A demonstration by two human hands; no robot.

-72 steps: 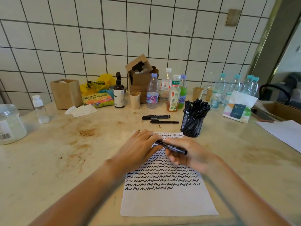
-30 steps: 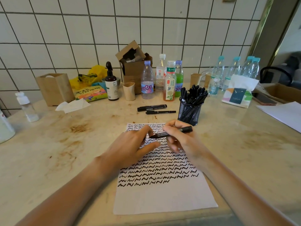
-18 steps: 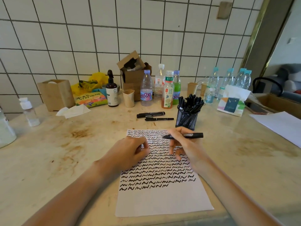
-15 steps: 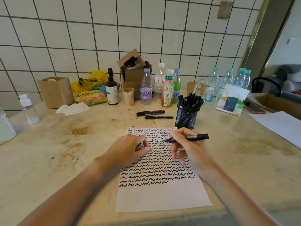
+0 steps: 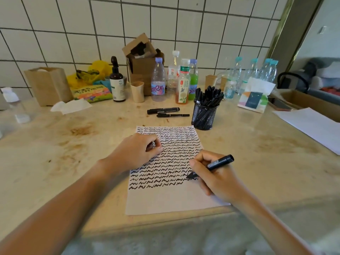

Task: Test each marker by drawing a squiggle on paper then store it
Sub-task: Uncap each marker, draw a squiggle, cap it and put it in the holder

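Fingers of the right hand are curled around a black marker, and its tip touches the paper at the right end of a squiggle row, near the lower rows. The left hand rests on the paper with its fingers curled closed; a small dark thing seems to sit inside them, maybe the cap, but it is mostly hidden and I cannot tell. One sheet lies at the near edge of the bench, covered with many rows of black squiggles. Two more markers lie side by side behind the sheet, and one mesh cup full of black markers stands just beside its far right corner; their number is too hard to count. Half a second ago the marker was held above the upper rows; now it is down on the paper, lower on the sheet.
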